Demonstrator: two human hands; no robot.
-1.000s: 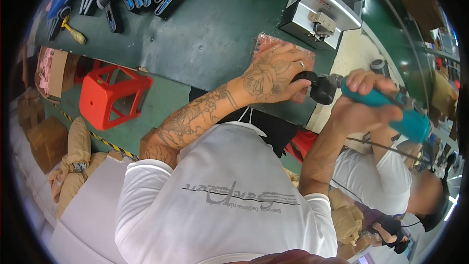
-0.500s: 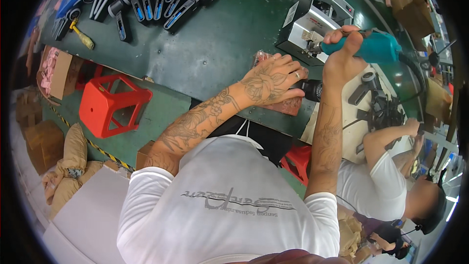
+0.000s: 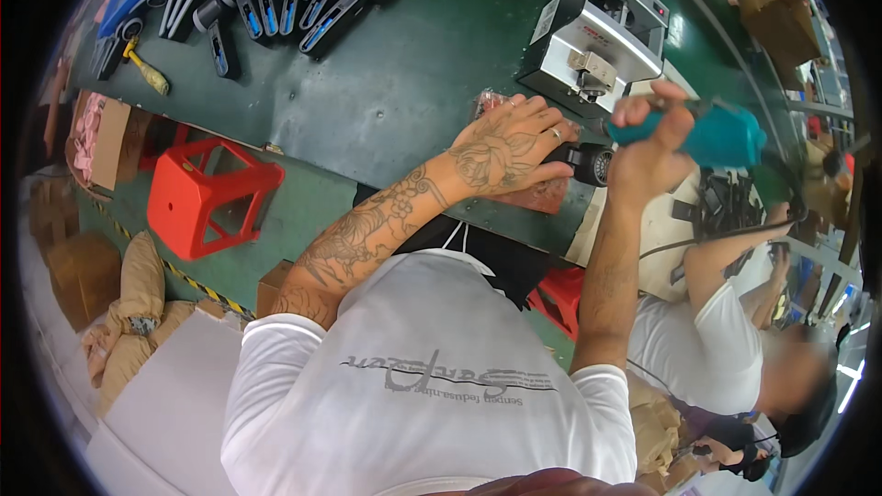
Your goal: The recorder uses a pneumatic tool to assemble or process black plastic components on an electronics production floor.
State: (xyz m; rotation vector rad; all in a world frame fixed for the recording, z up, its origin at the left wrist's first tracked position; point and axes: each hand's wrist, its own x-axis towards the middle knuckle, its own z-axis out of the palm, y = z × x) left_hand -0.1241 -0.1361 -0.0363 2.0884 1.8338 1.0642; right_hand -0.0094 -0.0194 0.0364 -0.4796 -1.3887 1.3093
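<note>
Power screwdriver point(image 3: 726, 136), one, fills the closed right hand point(image 3: 650, 154), centre-right. Left hand point(image 3: 505, 149), palm down, clamps one black grille-ended device point(image 3: 595, 165).

A red plastic stool point(image 3: 207, 193) stands over there on the green floor point(image 3: 317, 211), close by the edge of the table point(image 3: 322, 106). Just beside it I can see an open cardboard box point(image 3: 111, 142) with pink pieces point(image 3: 89, 133) in it. A yellow-and-black striped line point(image 3: 209, 292) runs along the floor, near a tan sack point(image 3: 141, 276) and a brown carton point(image 3: 84, 266). Up on the table lies a small yellow tool point(image 3: 149, 73). Across on the right, a co-worker in a white shirt point(image 3: 694, 340) leans in, near another red stool point(image 3: 562, 298).
</note>
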